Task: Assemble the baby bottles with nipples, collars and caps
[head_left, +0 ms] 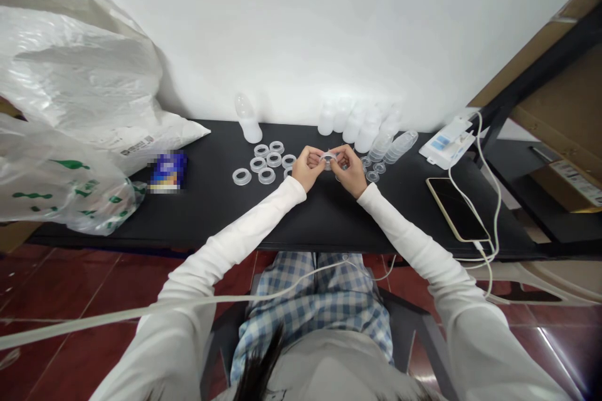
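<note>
Both of my hands meet over the middle of the black table, gripping one clear plastic ring (328,158) between them. My left hand (306,168) pinches its left side. On the opposite side, the fingers of my right hand (348,170) are closed on the same ring. Fingers cover part of it. Several similar clear rings (241,177) lie left of my left hand. Small clear round parts (372,176) lie beside my right hand, some partly hidden by it. Behind them stand several white translucent bottles (367,135) and stacked clear domed caps (401,146).
One capped bottle (248,119) stands at the back left. White plastic bags (79,88) and a blue packet (168,170) occupy the left side. On the right are a white box (446,143), a phone (457,210) and a looping white cable (498,200). A wall rises behind the table (310,229).
</note>
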A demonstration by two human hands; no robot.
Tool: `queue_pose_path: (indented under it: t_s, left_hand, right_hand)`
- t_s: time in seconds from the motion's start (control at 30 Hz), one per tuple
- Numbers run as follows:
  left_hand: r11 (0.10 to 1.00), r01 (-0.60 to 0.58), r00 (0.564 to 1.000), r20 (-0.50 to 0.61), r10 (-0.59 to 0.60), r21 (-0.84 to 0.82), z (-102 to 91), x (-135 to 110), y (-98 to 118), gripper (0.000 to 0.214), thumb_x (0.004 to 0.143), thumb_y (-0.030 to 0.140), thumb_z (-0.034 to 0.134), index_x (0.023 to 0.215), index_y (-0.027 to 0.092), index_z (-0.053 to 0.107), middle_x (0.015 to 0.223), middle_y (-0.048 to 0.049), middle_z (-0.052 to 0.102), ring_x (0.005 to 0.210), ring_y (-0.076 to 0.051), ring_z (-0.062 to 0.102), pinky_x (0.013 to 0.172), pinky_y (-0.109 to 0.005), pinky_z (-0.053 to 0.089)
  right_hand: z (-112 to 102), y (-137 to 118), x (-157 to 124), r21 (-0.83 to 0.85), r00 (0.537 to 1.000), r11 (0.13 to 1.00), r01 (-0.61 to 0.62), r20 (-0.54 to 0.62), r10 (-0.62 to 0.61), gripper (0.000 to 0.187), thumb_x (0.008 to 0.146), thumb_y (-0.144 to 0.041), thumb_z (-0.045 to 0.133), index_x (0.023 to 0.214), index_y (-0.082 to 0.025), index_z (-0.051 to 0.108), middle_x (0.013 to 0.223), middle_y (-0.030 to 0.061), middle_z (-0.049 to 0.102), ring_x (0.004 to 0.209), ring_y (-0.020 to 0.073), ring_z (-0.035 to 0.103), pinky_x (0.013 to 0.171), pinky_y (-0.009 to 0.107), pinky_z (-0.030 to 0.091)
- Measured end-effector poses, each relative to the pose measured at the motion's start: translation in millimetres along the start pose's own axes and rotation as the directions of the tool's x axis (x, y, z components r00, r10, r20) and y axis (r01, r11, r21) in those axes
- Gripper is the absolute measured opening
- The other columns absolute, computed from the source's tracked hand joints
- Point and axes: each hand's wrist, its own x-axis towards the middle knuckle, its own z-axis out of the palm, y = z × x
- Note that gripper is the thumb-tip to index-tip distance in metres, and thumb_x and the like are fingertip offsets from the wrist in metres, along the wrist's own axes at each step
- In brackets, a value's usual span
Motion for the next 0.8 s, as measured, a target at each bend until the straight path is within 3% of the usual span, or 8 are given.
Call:
queue_pose_path:
  t_s: [0.1, 0.2, 0.27, 0.37, 0.43, 0.57, 0.67, 0.8]
  left_hand:
    - [0.998, -0.063, 0.998, -0.005, 0.063, 0.004, -3.3, 2, -1, 0.025, 0.075, 0.029, 0.079, 0.089, 0.019, 0.060, 0.079, 0.0000, 0.065, 0.068, -0.009, 0.061, 0.062, -0.020, 0.051]
    - [0.992, -0.124, 0.992, -0.008, 0.123, -0.023, -8.1, 6, -2, 0.030, 0.076, 0.036, 0.079, 0.090, 0.020, 0.058, 0.089, -0.0020, 0.068, 0.071, -0.010, 0.065, 0.064, -0.022, 0.053]
    - [0.985, -0.165, 0.986, 0.009, 0.165, -0.050, -10.6, 9, -3, 0.031, 0.077, 0.040, 0.078, 0.089, 0.021, 0.057, 0.095, -0.0035, 0.070, 0.080, -0.012, 0.068, 0.069, -0.024, 0.055]
    - [0.974, -0.214, 0.974, 0.057, 0.218, -0.075, -11.0, 12, -5, 0.034, 0.078, 0.045, 0.078, 0.088, 0.021, 0.056, 0.100, -0.0045, 0.070, 0.093, -0.015, 0.070, 0.079, -0.027, 0.056]
    - [0.967, -0.235, 0.968, 0.069, 0.242, -0.094, -9.5, 13, -7, 0.036, 0.076, 0.046, 0.079, 0.090, 0.021, 0.057, 0.100, -0.0039, 0.069, 0.094, -0.015, 0.070, 0.082, -0.028, 0.057]
    - [0.968, -0.216, 0.970, 0.090, 0.228, -0.128, -6.3, 14, -7, 0.041, 0.074, 0.037, 0.081, 0.103, 0.024, 0.055, 0.106, -0.0049, 0.067, 0.095, -0.015, 0.070, 0.084, -0.028, 0.056]
    - [0.988, -0.142, 0.986, 0.080, 0.147, -0.064, -2.5, 25, -4, 0.038, 0.078, 0.021, 0.073, 0.110, 0.024, 0.052, 0.117, -0.0080, 0.065, 0.105, -0.017, 0.068, 0.092, -0.032, 0.055]
    - [0.991, 0.031, 0.993, -0.113, -0.016, 0.128, 13.8, 68, -2, 0.054, 0.068, 0.004, 0.071, 0.113, 0.021, 0.047, 0.126, -0.0129, 0.056, 0.122, -0.025, 0.059, 0.104, -0.042, 0.048]
  right_hand:
    - [0, 0, 0, -0.007, 0.999, 0.999, 0.037, 0.015, -0.037, 0.023, 0.087, -0.041, 0.065, 0.100, -0.024, 0.059, 0.075, -0.0027, 0.055, 0.062, 0.0112, 0.049, 0.062, 0.028, 0.046]
    - [-1, 4, 1, 0.091, 0.996, 0.995, 0.037, 0.073, -0.044, 0.050, 0.081, -0.052, 0.072, 0.118, -0.027, 0.051, 0.092, 0.0008, 0.062, 0.073, 0.0132, 0.057, 0.069, 0.030, 0.051]
    - [-2, 6, 3, 0.165, 0.994, 0.986, -0.004, 0.111, -0.014, 0.058, 0.083, -0.060, 0.068, 0.127, -0.029, 0.045, 0.101, 0.0029, 0.064, 0.081, 0.0149, 0.061, 0.074, 0.032, 0.054]
    - [-5, 8, 5, 0.174, 0.987, 0.984, -0.046, 0.157, 0.018, 0.050, 0.088, -0.063, 0.059, 0.125, -0.029, 0.054, 0.106, 0.0044, 0.064, 0.086, 0.0158, 0.062, 0.078, 0.033, 0.055]
    - [-7, 6, 6, 0.136, 0.987, 0.991, -0.016, 0.162, -0.007, 0.044, 0.086, -0.062, 0.063, 0.114, -0.027, 0.062, 0.110, 0.0057, 0.064, 0.085, 0.0160, 0.061, 0.076, 0.034, 0.056]
    - [-12, -1, 7, 0.024, 0.993, 0.995, 0.095, 0.065, -0.096, 0.037, 0.085, -0.057, 0.067, 0.103, -0.024, 0.068, 0.104, 0.0063, 0.065, 0.080, 0.0160, 0.060, 0.075, 0.035, 0.056]
    - [-14, -4, 7, -0.084, 0.990, 0.989, 0.125, -0.057, -0.130, 0.033, 0.087, -0.052, 0.067, 0.102, -0.023, 0.067, 0.090, 0.0037, 0.064, 0.075, 0.0155, 0.058, 0.074, 0.035, 0.054]
    - [-17, -3, 8, -0.174, 0.969, 0.978, 0.117, -0.196, -0.151, 0.031, 0.088, -0.053, 0.065, 0.098, -0.023, 0.064, 0.081, 0.0008, 0.060, 0.071, 0.0151, 0.057, 0.071, 0.033, 0.052]
